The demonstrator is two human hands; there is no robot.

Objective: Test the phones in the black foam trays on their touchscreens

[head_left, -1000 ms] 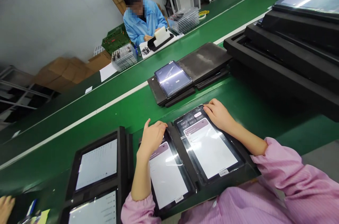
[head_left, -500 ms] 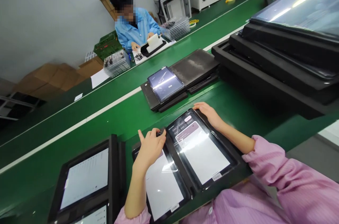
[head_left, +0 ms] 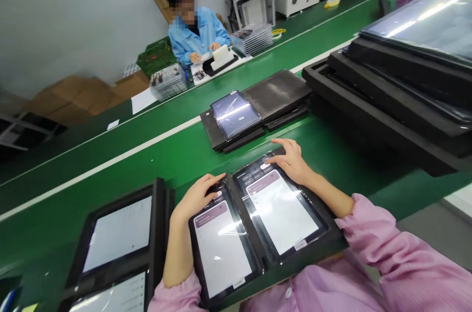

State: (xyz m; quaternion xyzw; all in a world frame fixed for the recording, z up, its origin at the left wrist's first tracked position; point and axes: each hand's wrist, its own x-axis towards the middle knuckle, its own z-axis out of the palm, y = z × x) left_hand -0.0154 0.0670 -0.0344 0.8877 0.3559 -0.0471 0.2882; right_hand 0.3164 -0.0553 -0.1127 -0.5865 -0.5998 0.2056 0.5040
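Two tablets with lit screens lie side by side in a black foam tray [head_left: 236, 194] in front of me. My left hand [head_left: 197, 196] rests at the top of the left tablet [head_left: 223, 248], its thumb near the upper screen and its fingers spread over the top edge. At the upper right, my right hand [head_left: 293, 160] has a finger at the top of the right tablet [head_left: 282, 209], with the other fingers apart. Both screens show a pinkish panel above a white area. Neither hand grips anything.
Left of me, another foam tray [head_left: 159, 233] holds two lit tablets. Beyond my hands, a tablet [head_left: 236, 114] lies on stacked black trays [head_left: 278, 91]. Tall tray stacks [head_left: 383, 110] stand at the right. A co-worker [head_left: 199, 32] sits across the green bench [head_left: 110, 174].
My left hand has shifted left and down, uncovering the left tablet's pinkish panel. My right hand's finger has moved from the tray edge onto the top of the right screen.
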